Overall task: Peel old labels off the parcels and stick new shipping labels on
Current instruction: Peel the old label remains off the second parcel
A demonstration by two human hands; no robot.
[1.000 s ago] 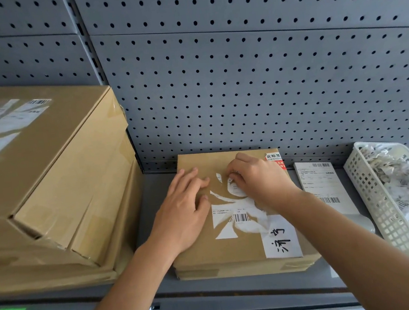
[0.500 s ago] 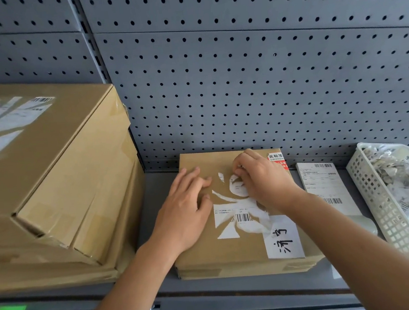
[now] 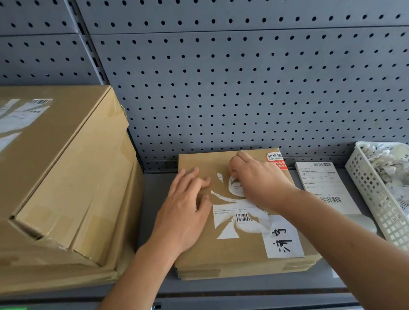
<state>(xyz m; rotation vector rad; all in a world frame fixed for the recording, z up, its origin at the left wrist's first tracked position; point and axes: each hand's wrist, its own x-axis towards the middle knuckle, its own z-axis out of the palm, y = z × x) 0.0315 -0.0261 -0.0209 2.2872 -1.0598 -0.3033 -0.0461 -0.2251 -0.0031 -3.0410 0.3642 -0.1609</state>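
A flat brown parcel (image 3: pixel 204 261) lies on the grey shelf in front of me. Torn white remains of an old label (image 3: pixel 233 218) with a barcode cling to its top. My left hand (image 3: pixel 186 207) lies flat on the parcel's left half, fingers straight, pressing it down. My right hand (image 3: pixel 259 182) is curled over the far part of the old label and pinches a loose scrap of it at the fingertips. A white sticker with black handwriting (image 3: pixel 283 238) sits at the parcel's near right corner. A red and white sticker (image 3: pixel 276 160) marks its far right corner.
A new shipping label sheet (image 3: pixel 324 187) lies on the shelf right of the parcel. Further right a white plastic basket (image 3: pixel 379 199) holds several torn label scraps. A stack of large cardboard boxes (image 3: pixel 50 183) fills the left side. Grey pegboard (image 3: pixel 240 75) rises behind.
My right hand has crept slightly further back on the parcel while picking at the old label. The left hand has stayed flat in place.
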